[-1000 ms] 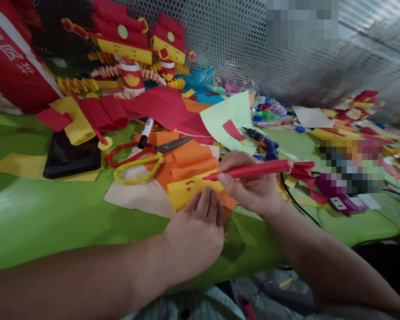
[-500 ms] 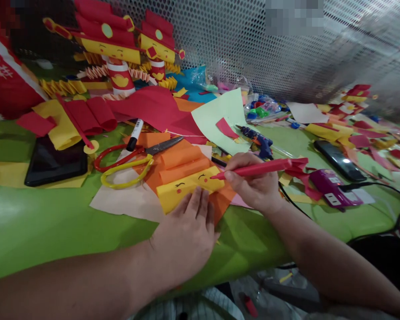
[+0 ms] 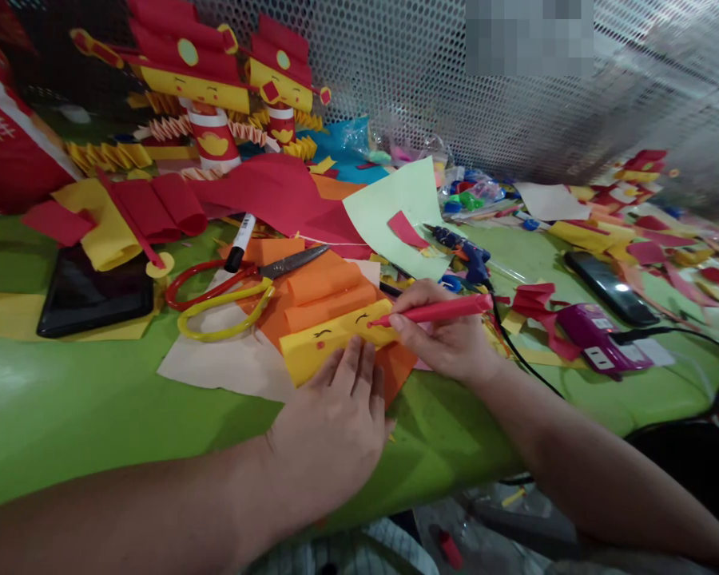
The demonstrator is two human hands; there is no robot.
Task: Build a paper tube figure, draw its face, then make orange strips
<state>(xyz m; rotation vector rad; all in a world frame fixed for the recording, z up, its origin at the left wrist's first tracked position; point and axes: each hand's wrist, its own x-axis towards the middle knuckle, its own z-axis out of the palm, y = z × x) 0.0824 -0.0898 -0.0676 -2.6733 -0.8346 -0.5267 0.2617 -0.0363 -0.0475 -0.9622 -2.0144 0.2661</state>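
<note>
A yellow paper face [image 3: 335,327] with drawn eyes and red cheek dots lies on orange paper, joined to a folded orange paper hat [image 3: 327,287]. My left hand [image 3: 341,399] rests flat across its lower edge, fingers stretched out and pressing on it. In my right hand [image 3: 440,335] is a red marker [image 3: 443,309], pinched between thumb and fingers, its tip at the right cheek dot. Left of the face are scissors [image 3: 231,315] with red and yellow handles. Behind them lies a black-and-white marker [image 3: 240,242].
A tablet-like black device [image 3: 96,291] lies at left. Two finished paper figures [image 3: 212,144] stand at the back. To the right are a blue glue gun [image 3: 464,251], a purple power socket [image 3: 602,339] with a cable, and a phone [image 3: 609,287]. Paper scraps lie around them.
My right hand has shifted slightly left, bringing the marker's tip onto the right cheek dot, and the marker's back end has swung left. My left hand stays on the paper face.
</note>
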